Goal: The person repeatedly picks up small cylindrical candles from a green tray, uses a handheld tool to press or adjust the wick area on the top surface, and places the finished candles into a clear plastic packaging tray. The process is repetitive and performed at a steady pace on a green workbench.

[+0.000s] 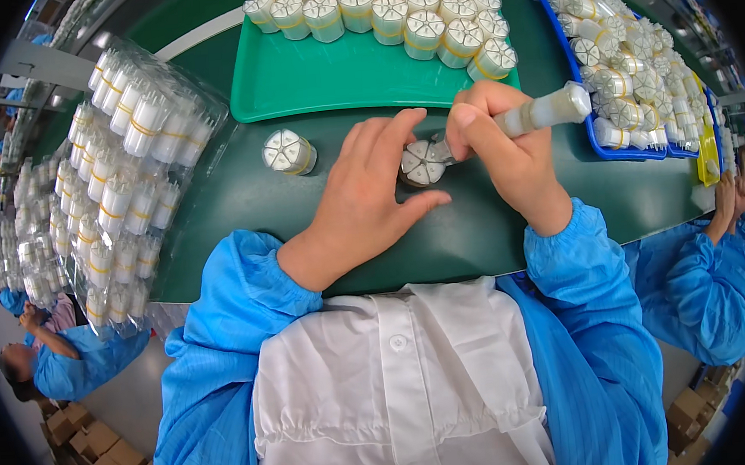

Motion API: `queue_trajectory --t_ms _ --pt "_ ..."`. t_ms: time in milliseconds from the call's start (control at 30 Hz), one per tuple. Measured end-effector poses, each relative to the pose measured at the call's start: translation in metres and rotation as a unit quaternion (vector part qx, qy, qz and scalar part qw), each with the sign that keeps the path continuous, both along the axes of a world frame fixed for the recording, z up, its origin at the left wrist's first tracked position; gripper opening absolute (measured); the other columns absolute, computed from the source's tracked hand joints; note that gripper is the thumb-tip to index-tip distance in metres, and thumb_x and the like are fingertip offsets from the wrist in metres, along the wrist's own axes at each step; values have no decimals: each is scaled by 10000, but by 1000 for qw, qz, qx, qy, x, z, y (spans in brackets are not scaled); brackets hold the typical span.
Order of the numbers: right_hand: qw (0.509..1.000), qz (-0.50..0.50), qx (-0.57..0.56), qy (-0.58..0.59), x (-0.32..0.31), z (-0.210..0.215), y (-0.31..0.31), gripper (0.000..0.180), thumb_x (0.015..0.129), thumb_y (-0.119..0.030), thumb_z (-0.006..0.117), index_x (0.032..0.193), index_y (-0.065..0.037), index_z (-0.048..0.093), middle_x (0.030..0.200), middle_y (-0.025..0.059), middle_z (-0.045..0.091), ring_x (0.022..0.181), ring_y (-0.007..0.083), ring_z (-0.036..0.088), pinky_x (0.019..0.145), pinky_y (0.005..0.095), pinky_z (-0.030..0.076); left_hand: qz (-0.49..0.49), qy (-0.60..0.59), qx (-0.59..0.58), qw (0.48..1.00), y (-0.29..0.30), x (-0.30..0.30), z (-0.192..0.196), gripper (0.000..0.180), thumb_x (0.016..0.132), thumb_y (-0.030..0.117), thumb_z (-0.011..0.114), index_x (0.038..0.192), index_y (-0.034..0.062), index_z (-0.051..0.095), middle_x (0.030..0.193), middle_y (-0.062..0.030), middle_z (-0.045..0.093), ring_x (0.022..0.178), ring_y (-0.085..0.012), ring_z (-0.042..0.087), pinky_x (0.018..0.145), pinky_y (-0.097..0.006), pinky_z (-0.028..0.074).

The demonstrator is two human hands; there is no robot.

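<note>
I'm gripping tool (547, 110) w/ R hand (510, 155), cupping L hand (363, 198) unclosed by bundle (422, 163); prob. light, slick, so hold sides.

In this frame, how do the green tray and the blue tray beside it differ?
The green tray holds white bundles standing side by side; the blue tray holds them heaped at mixed angles. The green tray's near part is bare, whereas the blue tray is piled to its near edge. Both hold round, white bundles.

A round white bundle (422, 165), its wedge-divided top facing up, stands just in front of the green tray (328, 84), a pale-handled tool (545, 111) slanting near the tray's right corner.
</note>
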State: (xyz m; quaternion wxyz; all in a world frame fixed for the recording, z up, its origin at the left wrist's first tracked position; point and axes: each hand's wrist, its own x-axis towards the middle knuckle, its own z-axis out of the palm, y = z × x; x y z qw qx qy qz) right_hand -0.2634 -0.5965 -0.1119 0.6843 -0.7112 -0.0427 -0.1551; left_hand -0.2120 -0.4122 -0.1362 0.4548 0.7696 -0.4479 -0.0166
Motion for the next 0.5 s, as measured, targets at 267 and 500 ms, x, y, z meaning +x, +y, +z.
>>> queue_trajectory --t_ms 267,500 --pt "998 2 -20 -62 -2 4 -6 287 949 -98 593 678 -46 515 655 -9 535 595 52 451 531 249 356 -74 45 -10 996 4 3 -1 760 763 -76 716 1440 9 381 1301 -189 569 1118 -315 603 972 -373 481" --pt "999 27 -36 -27 -3 -5 -7 254 952 -98 589 707 -51 541 666 -15 542 608 56 460 538 248 361 -75 39 -22 996 1 2 4 756 777 -58 710 1446 5 364 1263 -178 573 1124 -337 572 986 -402 459"
